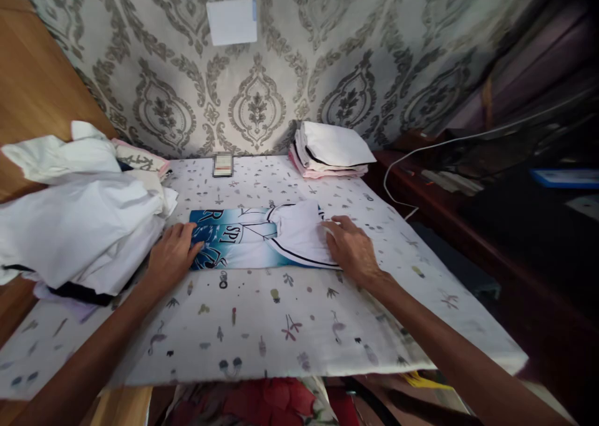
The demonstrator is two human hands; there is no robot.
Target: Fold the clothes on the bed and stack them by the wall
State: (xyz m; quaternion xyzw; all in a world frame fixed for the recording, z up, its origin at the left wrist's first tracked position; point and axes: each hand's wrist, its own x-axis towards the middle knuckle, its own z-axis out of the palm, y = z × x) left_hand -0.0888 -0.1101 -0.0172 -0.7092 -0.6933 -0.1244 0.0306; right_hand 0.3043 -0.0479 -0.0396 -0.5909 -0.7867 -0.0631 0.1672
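While both hands lie flat on it, the folded blue and white shirt rests in the middle of the printed cloth that covers the table, a little nearer to the wall than to the person. Its long axis goes from left to right, across the view, so each hand meets one short end: the left hand presses on the blue end with the letters, and the right hand presses on the white end where the dark trim curves. The fingers of both hands are stretched out and relaxed, palm down — they grasp nothing and only touch the fabric from above. Neither hand is clearly nearer, because the shirt lies between them and touches both. Just beside the left hand, a loose heap of white clothes lies at the left edge of the table, almost touching the shirt. Well apart, at the back against the patterned wall, a neat stack of folded clothes sits to the right, and a small framed card stands to the left of it. A white sheet is fixed on the wall above, and a white cable runs over the dark furniture on the right.
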